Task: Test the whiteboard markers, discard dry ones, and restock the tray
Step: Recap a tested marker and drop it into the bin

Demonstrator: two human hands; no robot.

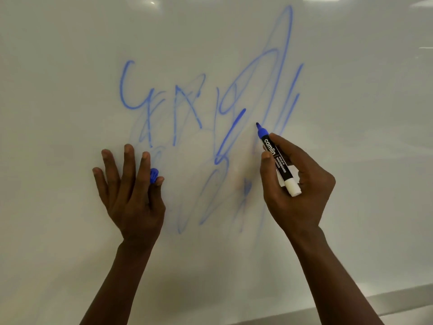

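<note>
A whiteboard (70, 66) fills the view, covered in its middle with blue scribbles (199, 109), some bold and some faint. My right hand (295, 184) grips an uncapped blue whiteboard marker (277, 160) with a black label and white end, its tip pointing up-left at the board next to a dark fresh stroke. Whether the tip touches the board I cannot tell. My left hand (128, 188) rests flat against the board with fingers spread, pinching the blue marker cap (154, 175) between thumb and forefinger.
The whiteboard's lower frame edge (375, 301) runs across the bottom right corner. Ceiling lights reflect near the board's top. No tray or other markers are in view.
</note>
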